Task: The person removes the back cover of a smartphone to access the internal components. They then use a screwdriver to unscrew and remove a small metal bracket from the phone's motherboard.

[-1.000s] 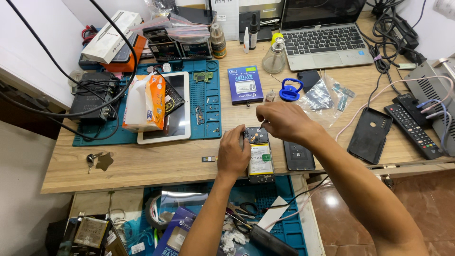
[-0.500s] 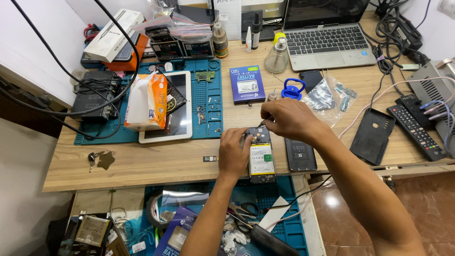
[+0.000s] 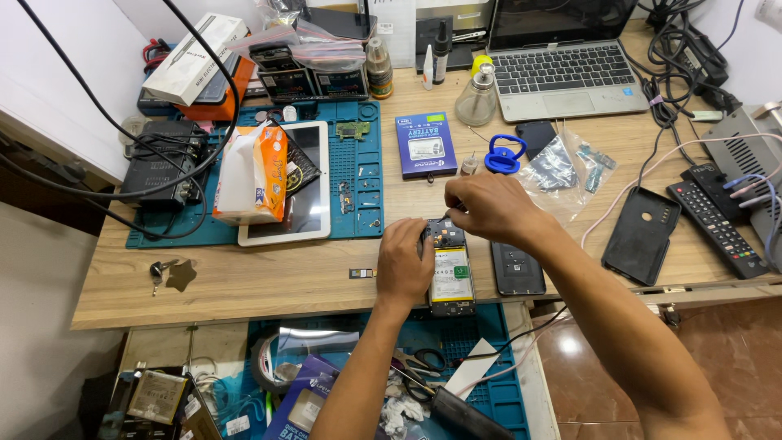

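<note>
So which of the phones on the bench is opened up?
The opened phone under both hands, battery exposed; the dark phone right beside it lies closed and untouched.

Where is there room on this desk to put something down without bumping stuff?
Bare wood runs along the front edge, between the keys and the left hand, below the blue mat; only a tiny chip lies there. A smaller patch sits between the back cover and the black case. The back of the desk, by the laptop and bottles, is crowded.
</note>
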